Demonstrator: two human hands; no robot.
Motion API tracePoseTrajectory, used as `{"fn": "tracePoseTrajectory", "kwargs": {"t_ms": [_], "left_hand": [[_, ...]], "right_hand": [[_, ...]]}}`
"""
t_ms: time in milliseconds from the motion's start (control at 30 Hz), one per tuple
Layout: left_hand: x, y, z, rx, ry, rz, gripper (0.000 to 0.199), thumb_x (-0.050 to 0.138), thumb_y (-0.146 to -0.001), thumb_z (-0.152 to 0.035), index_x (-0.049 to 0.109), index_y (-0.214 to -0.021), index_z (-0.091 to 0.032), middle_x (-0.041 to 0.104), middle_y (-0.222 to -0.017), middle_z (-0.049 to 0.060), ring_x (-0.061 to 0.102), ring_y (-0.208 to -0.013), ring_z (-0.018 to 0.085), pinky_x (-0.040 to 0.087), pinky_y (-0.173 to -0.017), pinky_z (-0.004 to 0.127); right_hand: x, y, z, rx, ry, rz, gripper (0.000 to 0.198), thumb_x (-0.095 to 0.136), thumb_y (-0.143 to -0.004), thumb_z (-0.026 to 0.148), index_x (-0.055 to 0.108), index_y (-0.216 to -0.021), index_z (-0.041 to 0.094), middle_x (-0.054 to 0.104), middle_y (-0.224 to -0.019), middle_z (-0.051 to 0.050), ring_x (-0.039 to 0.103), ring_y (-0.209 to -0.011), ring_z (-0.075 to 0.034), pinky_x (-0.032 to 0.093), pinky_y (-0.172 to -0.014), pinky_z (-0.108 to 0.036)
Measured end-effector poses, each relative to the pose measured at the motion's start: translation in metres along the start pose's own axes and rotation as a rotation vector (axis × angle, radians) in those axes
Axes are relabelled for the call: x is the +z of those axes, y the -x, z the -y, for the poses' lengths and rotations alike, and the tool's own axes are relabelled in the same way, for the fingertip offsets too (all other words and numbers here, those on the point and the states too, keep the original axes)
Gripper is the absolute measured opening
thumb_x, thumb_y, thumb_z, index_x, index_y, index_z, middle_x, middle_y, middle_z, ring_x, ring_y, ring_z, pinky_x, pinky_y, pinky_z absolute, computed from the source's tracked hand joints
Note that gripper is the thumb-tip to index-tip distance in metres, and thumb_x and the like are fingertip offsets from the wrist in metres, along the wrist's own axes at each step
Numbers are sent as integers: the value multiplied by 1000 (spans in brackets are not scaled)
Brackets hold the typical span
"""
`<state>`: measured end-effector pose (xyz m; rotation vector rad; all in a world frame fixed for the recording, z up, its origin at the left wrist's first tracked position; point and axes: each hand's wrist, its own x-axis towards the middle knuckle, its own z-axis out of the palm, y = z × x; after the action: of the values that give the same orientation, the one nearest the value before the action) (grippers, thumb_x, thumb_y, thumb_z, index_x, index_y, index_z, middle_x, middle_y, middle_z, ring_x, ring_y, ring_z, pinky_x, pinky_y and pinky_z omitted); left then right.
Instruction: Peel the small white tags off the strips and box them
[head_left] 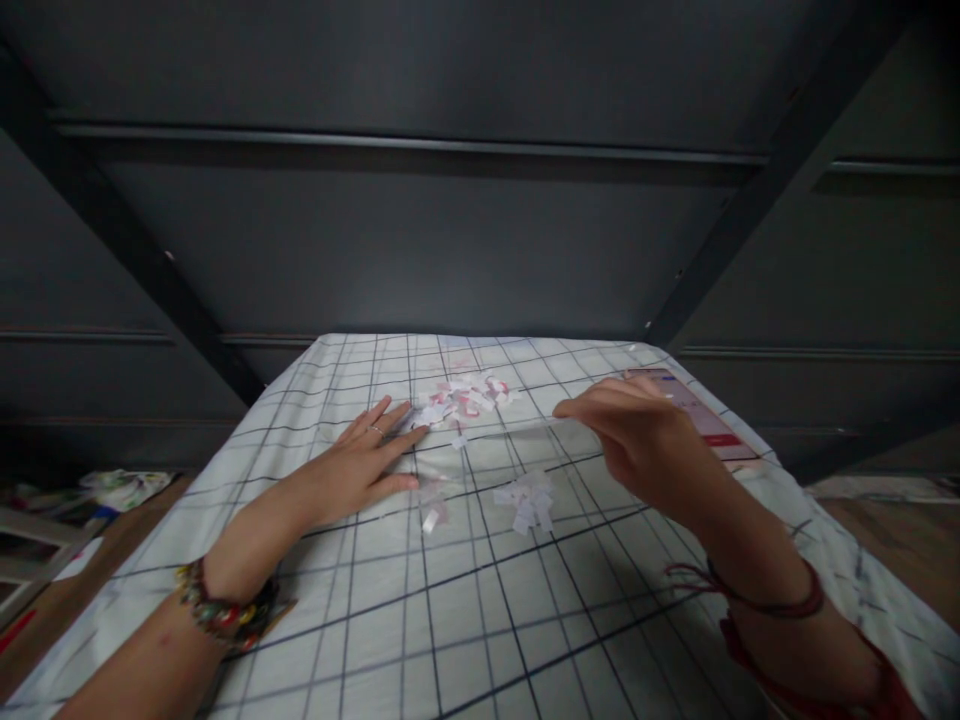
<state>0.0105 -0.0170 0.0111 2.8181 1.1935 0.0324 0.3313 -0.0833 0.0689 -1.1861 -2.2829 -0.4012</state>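
Observation:
My left hand (367, 455) lies on the checked cloth with its fingers spread. Its fingertips reach the near left side of a loose heap of pink and white paper scraps (469, 398). Over the cloth to the right, my right hand (649, 440) has its thumb and fingers pressed together in a pinch; whatever is between them is too small to make out. Nearer to me, between the hands, sits a second heap of white paper scraps (525, 500). A few more pale scraps (433, 512) lie left of it, close to my left thumb.
A phone (701, 415) with a lit pinkish screen lies beyond my right hand, partly covered by it. The white cloth with dark grid lines (375, 620) covers the surface. Dark grey panels (420, 240) rise behind its far edge. At the lower left is a white frame (37, 545).

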Motion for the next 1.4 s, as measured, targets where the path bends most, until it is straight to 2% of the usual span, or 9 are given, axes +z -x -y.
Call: {"fn": "tracePoseTrajectory", "kwargs": {"t_ms": [167, 267, 400, 567, 800, 1033, 1200, 1400], "left_hand": [[0, 1, -1, -4, 2, -3, 80, 22, -89, -74, 40, -146, -21, 21, -159, 13, 7, -145, 37, 20, -114, 56], [-2, 1, -2, -18, 7, 3, 80, 22, -89, -74, 39, -146, -21, 20, -159, 13, 7, -145, 37, 20, -115, 55], [-4, 1, -3, -31, 6, 14, 80, 21, -89, -74, 39, -146, -21, 20, -159, 13, 5, -145, 37, 21, -114, 55], [-5, 1, -4, -25, -6, 14, 79, 21, -90, -73, 40, -146, -20, 21, -158, 14, 7, -145, 37, 20, -114, 55], [-4, 2, -3, -13, -5, -5, 76, 24, -91, -71, 40, -145, -20, 21, -158, 14, 8, -145, 37, 22, -114, 56], [-1, 2, 0, 4, -14, -28, 74, 26, -91, -71, 39, -146, -24, 22, -159, 10, 9, -146, 36, 22, -114, 53], [-2, 1, -1, -6, -22, -15, 77, 21, -90, -73, 42, -145, -22, 23, -159, 12, 9, -145, 37, 22, -114, 55], [-1, 2, 0, 1, -10, -23, 76, 23, -90, -72, 41, -145, -23, 23, -159, 11, 8, -146, 36, 21, -115, 53]], "right_hand": [[14, -7, 15, -74, 148, 53, 44, 38, -63, -10, 66, -82, 19, 64, -69, -1, 50, -64, -15, 31, -66, -30], [14, -8, 18, -85, 131, 62, 42, 37, -61, -10, 64, -77, 18, 63, -68, -1, 48, -63, -15, 31, -64, -29], [8, -6, 17, -137, 76, -4, 43, 36, -62, -9, 65, -79, 18, 63, -68, 0, 49, -64, -14, 32, -64, -29], [10, -5, 16, -87, 102, -49, 42, 36, -66, -10, 65, -80, 17, 63, -68, -1, 47, -63, -15, 32, -63, -30], [11, -8, 23, -100, 86, 86, 45, 35, -61, -11, 65, -78, 18, 64, -70, -2, 49, -66, -15, 33, -65, -31], [9, -6, 19, -112, 114, 21, 40, 37, -64, -9, 64, -77, 18, 65, -71, -3, 51, -68, -16, 33, -65, -31], [15, -8, 20, -111, 127, 83, 45, 36, -63, -10, 66, -82, 18, 66, -72, -2, 52, -68, -15, 33, -65, -30], [19, -9, 17, -61, 166, 113, 42, 37, -65, -10, 64, -80, 18, 64, -70, -2, 48, -64, -16, 32, -63, -31]]}}
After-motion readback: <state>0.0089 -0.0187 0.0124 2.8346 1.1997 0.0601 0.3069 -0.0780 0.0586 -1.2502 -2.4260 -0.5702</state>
